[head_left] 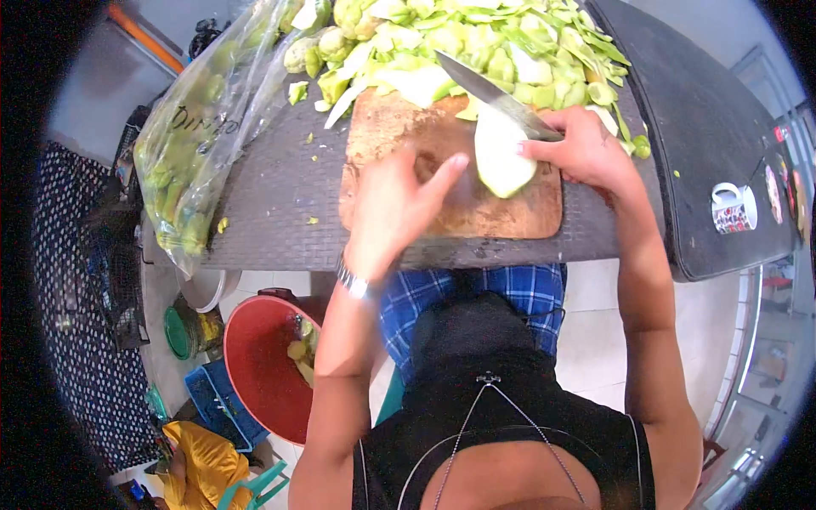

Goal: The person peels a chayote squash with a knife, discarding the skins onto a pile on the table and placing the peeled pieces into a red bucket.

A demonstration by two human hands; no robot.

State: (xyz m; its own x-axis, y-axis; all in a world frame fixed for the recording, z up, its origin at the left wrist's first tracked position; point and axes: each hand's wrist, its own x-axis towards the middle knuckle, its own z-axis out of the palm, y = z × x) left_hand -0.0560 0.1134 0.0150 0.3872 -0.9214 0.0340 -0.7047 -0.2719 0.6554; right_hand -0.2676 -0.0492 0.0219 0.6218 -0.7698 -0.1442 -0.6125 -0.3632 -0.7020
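A wooden cutting board (408, 127) lies on the dark woven-textured table. My right hand (583, 146) is closed around the handle of a kitchen knife (478, 86), whose blade points up and left. Under the blade, a pale peeled piece of fruit or vegetable (503, 156) stands out on the right half of the board, with my right thumb at its edge. My left hand (401, 191), slightly blurred, is over the board's left part, thumb and fingers apart, holding nothing. Behind the board spreads a heap of pale green slices and peelings (523, 51). Whole knobbly green produce (335, 44) lies at its left.
A clear plastic bag of green produce (185, 166), bearing writing, lies at the table's left. A patterned mug (733, 210) is on the dark surface at right. Below the table's left edge are a red bucket (261, 370) and a blue crate (223, 401). Someone in yellow (207, 462) is at lower left.
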